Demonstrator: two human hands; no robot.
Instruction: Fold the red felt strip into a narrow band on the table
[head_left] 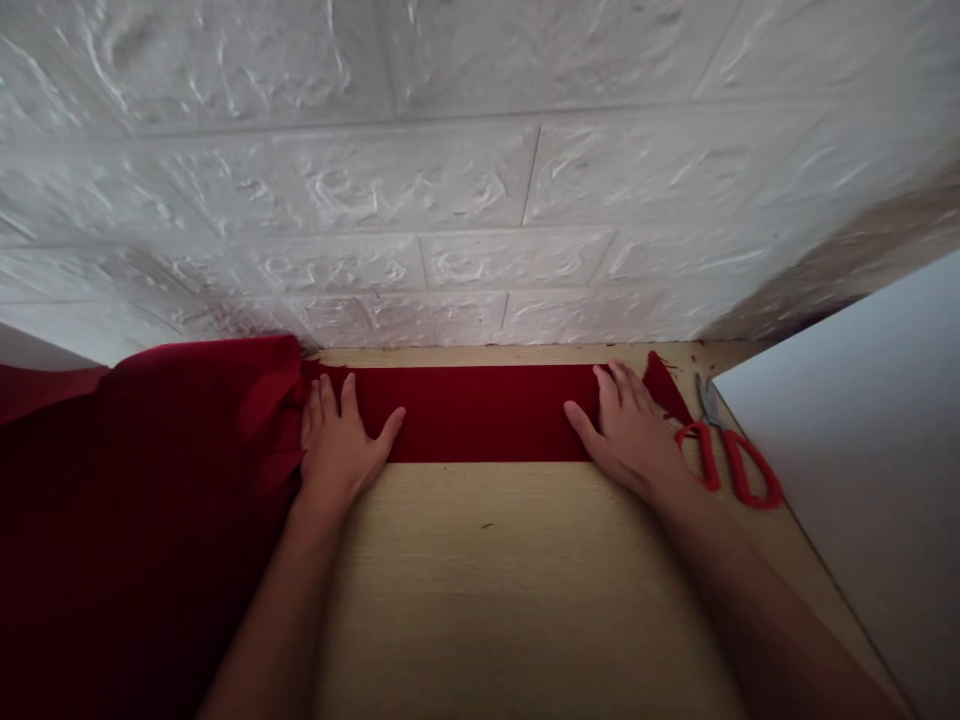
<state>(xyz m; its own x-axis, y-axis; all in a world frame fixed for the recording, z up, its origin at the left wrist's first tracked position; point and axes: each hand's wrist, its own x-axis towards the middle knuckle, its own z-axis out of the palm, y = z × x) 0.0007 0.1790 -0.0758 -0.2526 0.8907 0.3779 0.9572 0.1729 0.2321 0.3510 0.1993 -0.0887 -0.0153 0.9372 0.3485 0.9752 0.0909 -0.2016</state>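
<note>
A strip of dark red cloth (480, 412) lies flat along the back of a light wooden table (510, 580), against the wall. My left hand (339, 445) rests flat on the strip's left part, fingers spread and open. My right hand (626, 430) lies flat on its right end, fingers stretched out. A larger heap of the same red cloth (135, 500) covers the table's left side and hangs over its edge, joined to the strip near my left hand.
Red-handled scissors (731, 455) lie on the table just right of my right hand. A white textured brick wall (465, 180) stands behind the table. A white panel (870, 450) borders the table on the right.
</note>
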